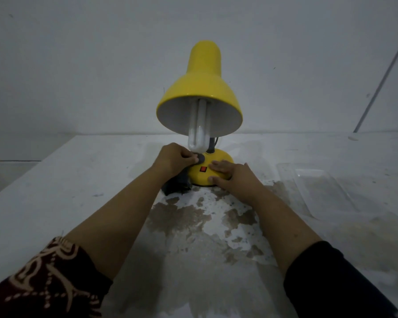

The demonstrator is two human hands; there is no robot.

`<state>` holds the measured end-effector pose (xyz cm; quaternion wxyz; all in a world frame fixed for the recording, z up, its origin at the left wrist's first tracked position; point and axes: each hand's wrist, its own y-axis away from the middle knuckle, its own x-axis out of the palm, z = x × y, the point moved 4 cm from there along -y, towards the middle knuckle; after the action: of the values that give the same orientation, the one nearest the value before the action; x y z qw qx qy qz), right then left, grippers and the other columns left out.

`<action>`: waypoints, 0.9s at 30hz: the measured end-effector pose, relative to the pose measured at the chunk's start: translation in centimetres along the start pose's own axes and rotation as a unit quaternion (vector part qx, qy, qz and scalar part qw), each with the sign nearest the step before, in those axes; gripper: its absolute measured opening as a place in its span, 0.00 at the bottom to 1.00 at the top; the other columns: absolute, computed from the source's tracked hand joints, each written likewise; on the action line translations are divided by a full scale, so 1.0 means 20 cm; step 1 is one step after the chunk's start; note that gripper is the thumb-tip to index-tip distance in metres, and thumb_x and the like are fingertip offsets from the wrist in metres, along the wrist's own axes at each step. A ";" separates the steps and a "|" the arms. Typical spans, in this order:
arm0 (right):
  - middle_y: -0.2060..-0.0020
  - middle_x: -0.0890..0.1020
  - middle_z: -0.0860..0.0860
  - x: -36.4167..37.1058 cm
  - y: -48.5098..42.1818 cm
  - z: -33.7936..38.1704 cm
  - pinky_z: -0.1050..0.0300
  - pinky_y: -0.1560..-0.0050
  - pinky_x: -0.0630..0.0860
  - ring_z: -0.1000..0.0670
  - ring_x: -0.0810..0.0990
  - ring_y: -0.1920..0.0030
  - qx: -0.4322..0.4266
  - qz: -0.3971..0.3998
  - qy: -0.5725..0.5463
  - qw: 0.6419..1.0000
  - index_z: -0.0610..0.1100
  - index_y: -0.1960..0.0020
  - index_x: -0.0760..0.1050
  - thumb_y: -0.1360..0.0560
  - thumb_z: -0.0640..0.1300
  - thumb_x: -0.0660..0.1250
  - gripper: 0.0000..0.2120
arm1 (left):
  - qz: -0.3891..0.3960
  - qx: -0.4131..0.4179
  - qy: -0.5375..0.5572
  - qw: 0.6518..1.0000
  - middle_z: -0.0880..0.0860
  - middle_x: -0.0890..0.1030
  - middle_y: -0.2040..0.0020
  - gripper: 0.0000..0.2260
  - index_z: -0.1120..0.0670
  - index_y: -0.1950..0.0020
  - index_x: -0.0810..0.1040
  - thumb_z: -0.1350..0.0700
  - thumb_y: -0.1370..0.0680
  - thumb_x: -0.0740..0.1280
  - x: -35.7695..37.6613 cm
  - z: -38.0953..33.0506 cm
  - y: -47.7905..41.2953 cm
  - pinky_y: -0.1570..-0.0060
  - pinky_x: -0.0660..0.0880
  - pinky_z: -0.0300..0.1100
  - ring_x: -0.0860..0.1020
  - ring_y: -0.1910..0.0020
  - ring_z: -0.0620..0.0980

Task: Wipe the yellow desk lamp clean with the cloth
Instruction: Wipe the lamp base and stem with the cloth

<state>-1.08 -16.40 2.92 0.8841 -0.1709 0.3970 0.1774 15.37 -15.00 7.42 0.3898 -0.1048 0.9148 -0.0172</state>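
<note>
The yellow desk lamp stands upright in the middle of the table, its shade tilted toward me with a white bulb showing inside. Its round yellow base carries a red switch. My left hand grips a dark grey cloth and presses a fold of it onto the left top of the base. My right hand lies flat with straight fingers on the right side of the base, thumb at its front edge.
The white table has brown worn patches in front of the lamp. A clear plastic tray lies at the right. A thin grey rod leans against the wall at the far right.
</note>
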 end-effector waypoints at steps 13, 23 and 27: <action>0.26 0.65 0.57 0.00 0.00 0.01 0.41 0.25 0.38 0.54 0.57 0.24 0.003 0.021 0.028 0.999 0.53 0.29 0.68 0.23 0.54 0.62 0.22 | -0.094 0.055 0.042 0.993 0.63 0.80 0.59 0.07 0.57 0.64 0.77 0.55 0.28 0.66 0.01 0.01 -0.07 0.50 0.74 0.54 0.77 0.55 0.60; 0.26 0.65 0.56 -0.01 0.00 0.00 0.40 0.25 0.36 0.54 0.57 0.24 0.006 0.028 0.029 0.999 0.53 0.29 0.67 0.24 0.55 0.64 0.24 | -0.113 -0.012 -0.019 0.993 0.70 0.80 0.52 0.11 0.70 0.55 0.79 0.61 0.24 0.64 -0.03 0.11 -0.09 0.53 0.71 0.49 0.78 0.50 0.67; 0.26 0.65 0.54 0.01 0.01 0.03 0.41 0.23 0.43 0.52 0.59 0.24 0.014 0.003 0.024 1.000 0.50 0.29 0.67 0.25 0.54 0.66 0.26 | -0.140 0.001 -0.051 0.989 0.63 0.83 0.49 0.12 0.63 0.49 0.82 0.55 0.24 0.67 -0.10 0.23 -0.04 0.48 0.73 0.46 0.80 0.47 0.60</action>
<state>-0.64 -16.02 3.08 0.8761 -0.1617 0.4210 0.1703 20.08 -15.07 5.68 0.4302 -0.2321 0.8698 -0.0673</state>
